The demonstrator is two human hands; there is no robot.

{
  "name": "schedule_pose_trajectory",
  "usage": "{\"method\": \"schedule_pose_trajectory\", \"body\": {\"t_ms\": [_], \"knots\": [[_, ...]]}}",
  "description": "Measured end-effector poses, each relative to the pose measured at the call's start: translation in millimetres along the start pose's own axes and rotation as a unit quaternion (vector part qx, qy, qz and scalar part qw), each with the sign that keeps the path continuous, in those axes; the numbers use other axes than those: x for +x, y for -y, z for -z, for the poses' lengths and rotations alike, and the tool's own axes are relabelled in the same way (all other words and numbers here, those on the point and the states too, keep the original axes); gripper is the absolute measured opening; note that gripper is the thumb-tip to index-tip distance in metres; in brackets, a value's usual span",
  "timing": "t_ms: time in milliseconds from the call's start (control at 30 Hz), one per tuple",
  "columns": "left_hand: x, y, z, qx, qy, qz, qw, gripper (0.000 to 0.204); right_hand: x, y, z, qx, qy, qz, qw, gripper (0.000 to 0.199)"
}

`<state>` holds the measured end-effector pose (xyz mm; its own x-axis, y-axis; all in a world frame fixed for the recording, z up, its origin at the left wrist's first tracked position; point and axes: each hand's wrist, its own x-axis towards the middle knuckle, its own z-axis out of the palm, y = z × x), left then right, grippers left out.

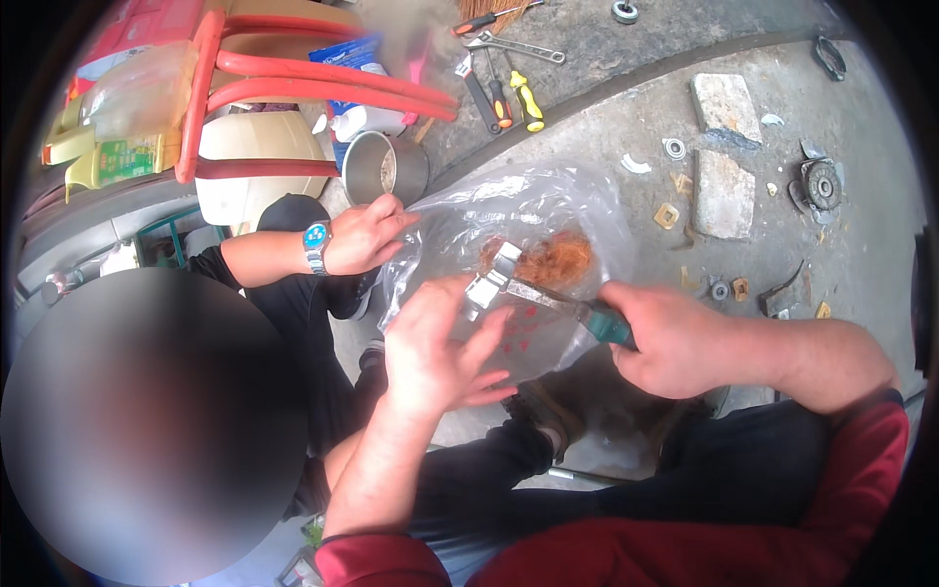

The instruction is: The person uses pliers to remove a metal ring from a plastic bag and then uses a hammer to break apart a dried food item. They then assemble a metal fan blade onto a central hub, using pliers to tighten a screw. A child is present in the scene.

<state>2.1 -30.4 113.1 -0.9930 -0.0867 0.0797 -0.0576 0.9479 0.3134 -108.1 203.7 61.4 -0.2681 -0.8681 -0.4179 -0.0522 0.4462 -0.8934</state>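
The right hand (670, 340) is wrapped firmly round the green handle of a hand tool (608, 325), whose metal shank points left toward a shiny silver metal bracket (496, 276). The left hand (430, 347) is just beside that bracket, its lower fingers fanned apart — I cannot tell whether the upper ones pinch the metal. The bracket is at the tool's far end, above a clear plastic bag (577, 201) with a tangle of reddish-brown fibre (564, 260) showing in it.

A co-worker's hand (364, 238), with a silver watch (315, 245) at its wrist, pinches the bag's left edge. Near that hand stands an open metal pot (413, 168), next to a red tubular frame (313, 70). Farther off on the concrete lie an adjustable wrench (523, 47) and a yellow-handled screwdriver (526, 101) — two rough blocks (722, 196) lie to the right.
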Motion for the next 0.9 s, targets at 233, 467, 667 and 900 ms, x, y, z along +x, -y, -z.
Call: {"method": "schedule_pose_trajectory", "body": {"t_ms": [233, 467, 667, 900], "knots": [[4.9, 7.5, 10.0, -0.101, 0.079, -0.001, 0.992, 0.02, -9.9, -2.2, -6.2, 0.001, 0.058, 0.042, 0.997, 0.035], [-9.8, 3.7, 5.4, -0.197, 0.066, 0.1, 0.973, 0.013, -12.1, -0.7, -9.5, -0.005, -0.001, 0.063, 0.998, 0.037], [-24.8, 9.0, 3.7, -0.122, 0.088, 0.102, 0.983, 0.023, -4.4, -4.7, -3.6, 0.081, 0.108, 0.03, 0.99, 0.032], [-42.1, 11.0, -11.9, -0.165, 0.022, 0.106, 0.98, 0.031, 0.3, -15.3, -10.8, 0.34, 0.243, -0.005, 0.909, 0.034]]}}
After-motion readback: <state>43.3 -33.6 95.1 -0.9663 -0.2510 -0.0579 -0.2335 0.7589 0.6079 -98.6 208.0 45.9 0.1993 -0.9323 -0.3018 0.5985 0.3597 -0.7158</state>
